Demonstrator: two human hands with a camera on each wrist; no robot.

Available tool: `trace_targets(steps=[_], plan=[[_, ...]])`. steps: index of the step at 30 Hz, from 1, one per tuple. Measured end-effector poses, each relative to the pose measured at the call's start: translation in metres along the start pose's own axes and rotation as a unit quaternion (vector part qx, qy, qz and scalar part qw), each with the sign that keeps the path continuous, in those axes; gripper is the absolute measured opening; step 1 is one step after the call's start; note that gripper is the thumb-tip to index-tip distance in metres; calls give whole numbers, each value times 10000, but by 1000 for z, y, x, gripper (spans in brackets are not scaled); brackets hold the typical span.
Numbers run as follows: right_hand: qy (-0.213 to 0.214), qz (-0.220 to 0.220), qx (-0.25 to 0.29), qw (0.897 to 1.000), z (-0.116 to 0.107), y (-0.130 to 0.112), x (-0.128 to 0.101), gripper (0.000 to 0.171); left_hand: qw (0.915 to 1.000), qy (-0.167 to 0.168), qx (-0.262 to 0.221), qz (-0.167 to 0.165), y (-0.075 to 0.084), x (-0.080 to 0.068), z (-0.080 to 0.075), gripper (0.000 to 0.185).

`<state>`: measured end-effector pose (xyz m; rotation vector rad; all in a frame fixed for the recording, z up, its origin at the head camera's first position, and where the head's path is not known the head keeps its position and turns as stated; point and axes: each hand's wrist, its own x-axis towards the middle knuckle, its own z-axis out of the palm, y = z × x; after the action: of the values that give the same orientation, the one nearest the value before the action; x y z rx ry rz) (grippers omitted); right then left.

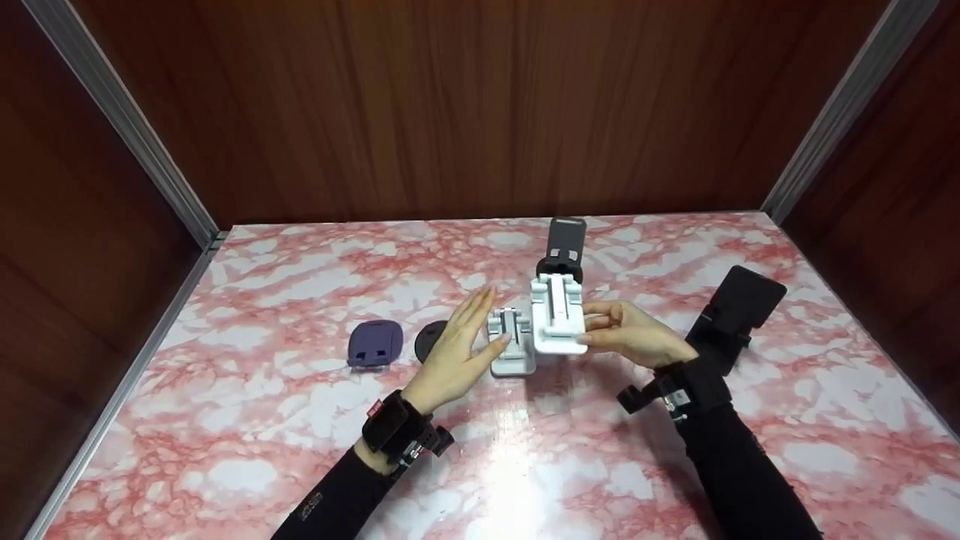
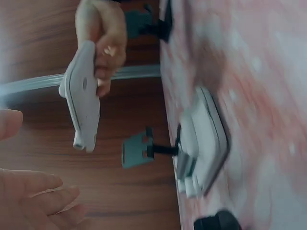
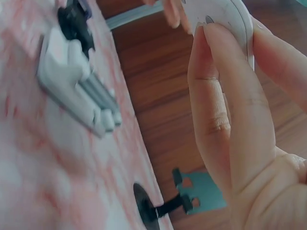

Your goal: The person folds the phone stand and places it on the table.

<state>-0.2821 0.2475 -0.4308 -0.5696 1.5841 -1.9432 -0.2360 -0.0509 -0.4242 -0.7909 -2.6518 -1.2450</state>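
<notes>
My right hand [image 1: 611, 328] grips a white folding phone stand [image 1: 557, 315] by its right side and holds it lifted above the marble table [image 1: 300, 420]. In the right wrist view its fingers [image 3: 216, 96] curl round the white stand [image 3: 225, 17]. My left hand [image 1: 472, 330] is open with straight fingers, just left of a grey-white stand [image 1: 514, 343] lying flat on the table. I cannot tell whether the thumb touches it. The left wrist view shows the lifted white stand [image 2: 82, 98] and the flat grey-white stand [image 2: 204, 141].
A black stand [image 1: 564, 251] is upright behind the white one. Another black stand [image 1: 735, 311] is at the right, by my right wrist. A purple folded stand [image 1: 375, 343] and a black round piece [image 1: 429, 337] lie left of my left hand. Wooden walls [image 1: 480, 105] enclose three sides.
</notes>
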Motion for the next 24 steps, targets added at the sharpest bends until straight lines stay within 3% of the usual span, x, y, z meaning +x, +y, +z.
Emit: trace_targets(steps=[4,10,15,24], plan=[[94,159,-137,9997,-8,1,-5,36,9950,103,986,114,-4,-1,1,76],[406,601,-511,9961,-19,2,-6,38,9780,195,2076,-3,-9,-2,1,85],[530,843,-744,9922,-27,6,-6,42,9699,161,2428,-54,-13,-1,2,88],[616,1147,-1070,9857,-36,12,-2,47,9683,39,2490,-184,-16,-1,4,89]])
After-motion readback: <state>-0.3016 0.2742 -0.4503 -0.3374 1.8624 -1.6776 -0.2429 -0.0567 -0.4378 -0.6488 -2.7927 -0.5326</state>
